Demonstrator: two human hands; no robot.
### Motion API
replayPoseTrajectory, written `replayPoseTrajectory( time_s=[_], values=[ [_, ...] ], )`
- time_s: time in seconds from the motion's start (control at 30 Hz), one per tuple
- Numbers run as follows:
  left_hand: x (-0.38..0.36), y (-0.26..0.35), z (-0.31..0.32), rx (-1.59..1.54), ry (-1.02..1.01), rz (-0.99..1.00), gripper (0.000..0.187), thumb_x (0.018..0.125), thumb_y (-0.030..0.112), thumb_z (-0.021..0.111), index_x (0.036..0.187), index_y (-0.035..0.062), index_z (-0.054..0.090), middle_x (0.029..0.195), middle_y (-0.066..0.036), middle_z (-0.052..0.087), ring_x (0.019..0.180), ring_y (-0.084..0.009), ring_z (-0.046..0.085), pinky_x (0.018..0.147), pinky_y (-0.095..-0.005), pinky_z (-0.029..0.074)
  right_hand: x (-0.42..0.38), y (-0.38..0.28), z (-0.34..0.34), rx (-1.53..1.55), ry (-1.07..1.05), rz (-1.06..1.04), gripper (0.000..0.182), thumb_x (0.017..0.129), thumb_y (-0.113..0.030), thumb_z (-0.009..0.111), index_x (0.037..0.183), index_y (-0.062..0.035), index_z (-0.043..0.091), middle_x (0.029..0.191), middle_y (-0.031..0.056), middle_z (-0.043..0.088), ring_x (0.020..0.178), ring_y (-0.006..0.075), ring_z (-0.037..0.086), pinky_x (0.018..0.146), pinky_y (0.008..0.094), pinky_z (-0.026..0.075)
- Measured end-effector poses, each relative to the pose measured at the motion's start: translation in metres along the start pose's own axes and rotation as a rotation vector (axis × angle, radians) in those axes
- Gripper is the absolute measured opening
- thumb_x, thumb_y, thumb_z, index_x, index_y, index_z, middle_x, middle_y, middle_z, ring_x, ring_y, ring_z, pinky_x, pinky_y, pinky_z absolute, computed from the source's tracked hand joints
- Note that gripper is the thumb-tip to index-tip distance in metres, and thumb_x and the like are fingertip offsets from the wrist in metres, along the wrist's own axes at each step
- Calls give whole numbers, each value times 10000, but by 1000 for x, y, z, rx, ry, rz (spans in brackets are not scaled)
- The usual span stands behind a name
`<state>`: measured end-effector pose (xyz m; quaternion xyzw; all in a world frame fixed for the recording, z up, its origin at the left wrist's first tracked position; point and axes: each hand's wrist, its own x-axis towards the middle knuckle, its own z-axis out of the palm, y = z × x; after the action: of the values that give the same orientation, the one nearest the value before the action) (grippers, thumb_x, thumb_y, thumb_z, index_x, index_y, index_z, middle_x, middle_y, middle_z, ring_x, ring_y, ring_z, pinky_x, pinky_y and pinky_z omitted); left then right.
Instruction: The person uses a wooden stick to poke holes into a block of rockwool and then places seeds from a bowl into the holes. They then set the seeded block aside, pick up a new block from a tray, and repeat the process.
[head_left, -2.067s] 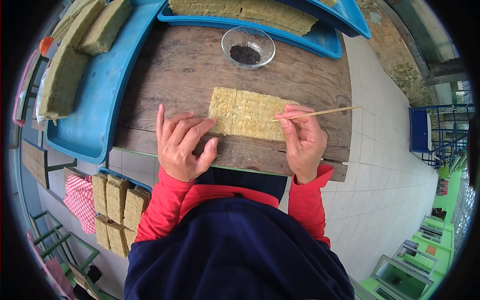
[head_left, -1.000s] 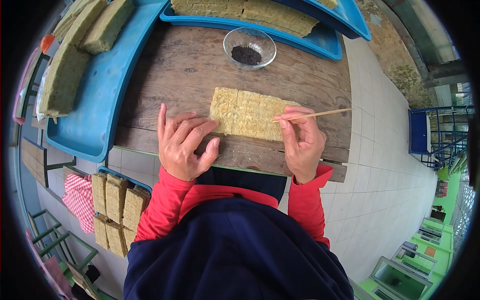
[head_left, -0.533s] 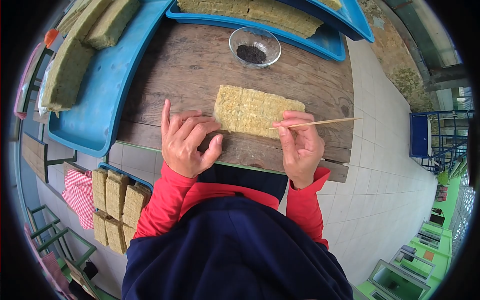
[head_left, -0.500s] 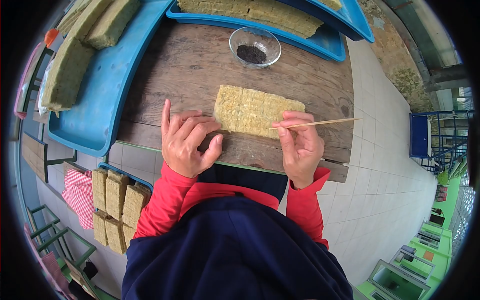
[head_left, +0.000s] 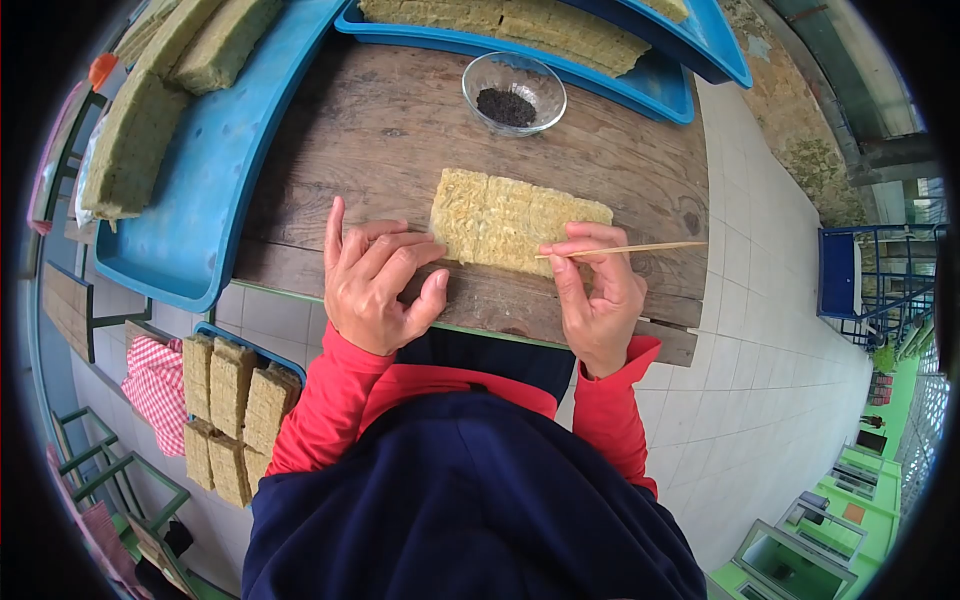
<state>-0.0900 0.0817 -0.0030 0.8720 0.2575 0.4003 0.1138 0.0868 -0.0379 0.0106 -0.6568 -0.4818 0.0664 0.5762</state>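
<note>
A yellowish rockwool slab [head_left: 500, 215], scored into sections, lies on the wooden table [head_left: 370, 130]. My right hand [head_left: 600, 295] pinches a thin wooden skewer [head_left: 640, 247] between thumb and fingers. The skewer's left tip is over the slab's lower edge, and its other end points right. At the slab's left end rests my left hand [head_left: 378, 280], fingers apart, with fingertips right at its edge and nothing held. Beyond the slab stands a clear glass bowl [head_left: 540, 100] with small dark grains [head_left: 506, 107] in it.
On the left, a blue tray [head_left: 195, 200] holds long rockwool blocks [head_left: 135, 150]. Another blue tray [head_left: 400, 35] with rockwool lies along the back, partly under a further tray. Lower left, several rockwool blocks [head_left: 230, 390] sit in a tray beside a red-checked cloth [head_left: 157, 380].
My right hand has shifted slightly left with the skewer, whose tip has moved along the slab. My left hand has barely moved.
</note>
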Motion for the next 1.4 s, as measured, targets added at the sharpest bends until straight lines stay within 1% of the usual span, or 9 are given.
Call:
replayPoseTrajectory(
  time_s=[0.47, 0.53, 0.63, 0.87, 0.93, 0.97, 1.03, 1.23, 1.4],
  values=[
    [0, 1, 0, 22, 42, -37, 186, 708, 280, 671, 822, 134, 679, 778, 6, 648, 880, -196, 599, 1092, -530, 262, 1, -3, -2, -73, -35, -21, 97, 774, 12, 687, 846, -46, 658, 892, 115, 634, 906, 240, 626, 680, 306, 503],
    [0, 1, -1, 24, 33, -51, 200, 708, 290, 670, 828, 130, 677, 768, -1, 642, 871, -198, 599, 1092, -530, 261, 3, -5, -2, 60, 19, 28, 82, 793, 14, 672, 852, -41, 654, 902, 108, 640, 907, 225, 628, 701, 300, 503],
    [0, -1, -1, -7, 16, -42, 210, 699, 289, 676, 828, 123, 683, 752, -13, 638, 850, -197, 600, 1091, -533, 262, 9, -9, 0, 116, 62, 19, 70, 812, 17, 657, 859, -34, 649, 900, 102, 648, 896, 215, 631, 723, 296, 502],
    [0, -1, -1, -39, 17, -5, 186, 684, 261, 686, 818, 132, 696, 745, 6, 646, 843, -190, 598, 1093, -533, 267, 17, -4, 16, 94, 36, 67, 63, 822, 9, 650, 872, -29, 648, 877, 93, 654, 886, 210, 636, 748, 291, 498],
    [0, -1, -1, -36, 7, -7, 180, 683, 255, 687, 817, 135, 696, 756, 17, 651, 846, -187, 597, 1095, -532, 265, 13, 3, 13, 39, -78, 40, 89, 889, 42, 574, 977, 35, 576, 1100, 139, 562, 916, 205, 648, 820, 284, 492],
    [0, -1, -1, -36, 2, -4, 177, 682, 255, 688, 816, 138, 696, 764, 26, 653, 847, -184, 596, 1097, -532, 263, 14, 1, 15, 39, -82, 42, 89, 889, 42, 574, 977, 35, 576, 1100, 139, 562, 916, 205, 648, 820, 284, 492],
    [0, -1, -1, -38, -5, -2, 175, 682, 255, 689, 815, 141, 695, 771, 35, 656, 848, -181, 594, 1098, -531, 262, 17, -7, 17, 59, 32, 83, 58, 817, 10, 651, 861, -28, 645, 864, 90, 664, 894, 224, 632, 780, 309, 495],
    [-1, -1, 0, -31, -5, -2, 173, 678, 257, 692, 809, 143, 693, 777, 36, 655, 842, -180, 591, 1099, -531, 261, 17, -9, 17, 25, -5, 87, 61, 811, 10, 654, 853, -34, 647, 832, 60, 691, 936, 242, 619, 823, 335, 484],
    [-1, -2, 0, -29, -1, 2, 175, 671, 254, 694, 807, 144, 692, 778, 37, 655, 841, -179, 591, 1097, -532, 264, 17, -9, 18, -29, -19, 58, 79, 798, 22, 656, 848, -38, 647, 825, 55, 684, 929, 246, 619, 807, 337, 489]
  ],
)
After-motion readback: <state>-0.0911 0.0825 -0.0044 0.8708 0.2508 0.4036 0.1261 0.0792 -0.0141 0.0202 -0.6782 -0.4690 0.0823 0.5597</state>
